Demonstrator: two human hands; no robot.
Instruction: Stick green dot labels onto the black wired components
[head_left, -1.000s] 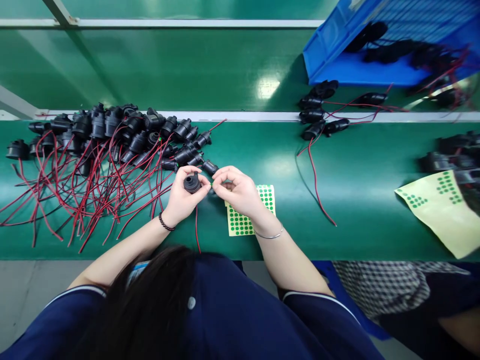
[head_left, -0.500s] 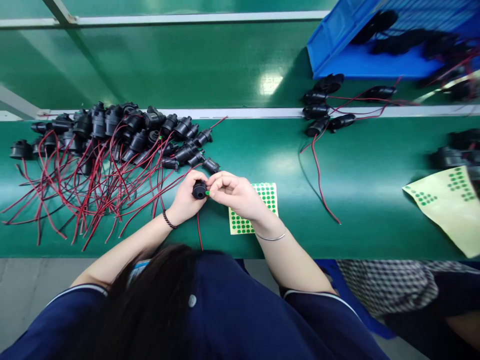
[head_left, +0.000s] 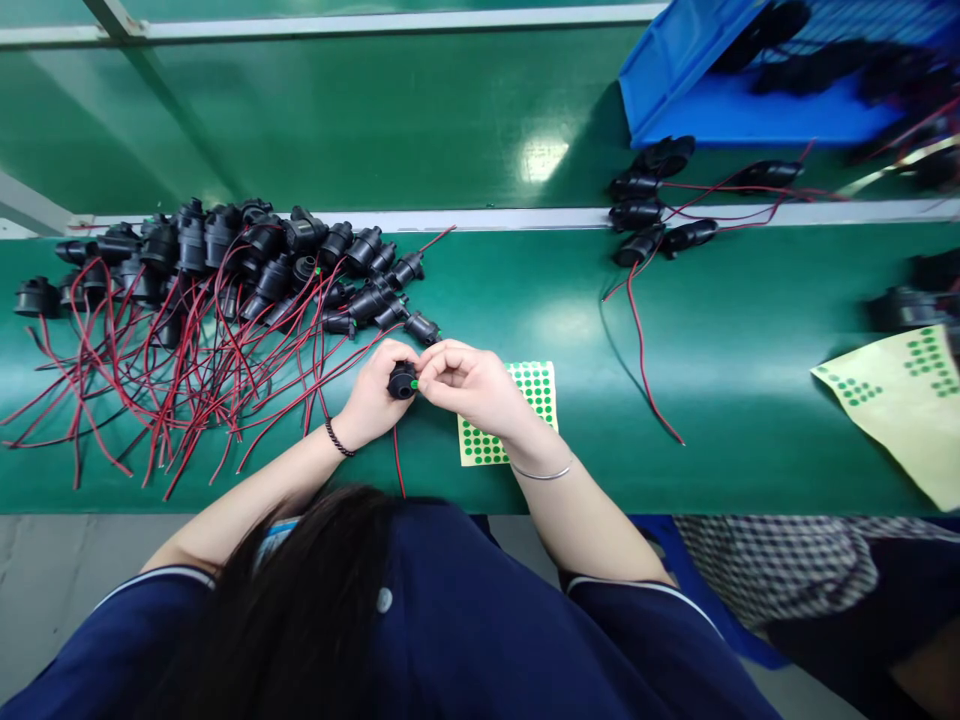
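Observation:
My left hand (head_left: 375,395) is wrapped round a small black pump (head_left: 403,381), its round end turned toward me. A red wire (head_left: 399,462) hangs below that hand. In a pinch between thumb and forefinger, my right hand (head_left: 465,388) has a green dot sticker (head_left: 415,384), which meets the pump's side; whether it is stuck down I cannot tell. Partly under my right wrist lies a pale sheet of green dot stickers (head_left: 486,447). Just beyond my hands, another black pump (head_left: 422,328) rests on the bench.
A heap of black pumps (head_left: 191,240) with tangled red wires (head_left: 202,390) covers the bench's left side. Several more pumps (head_left: 637,213) lie at the back right, before a blue crate (head_left: 667,75). A second sticker sheet (head_left: 892,400) lies far right, near a person in checked cloth (head_left: 780,565).
The green sticker now sits closer against the pump, which is turned slightly in my left hand. Both hands have otherwise barely moved; the view has shifted a little.

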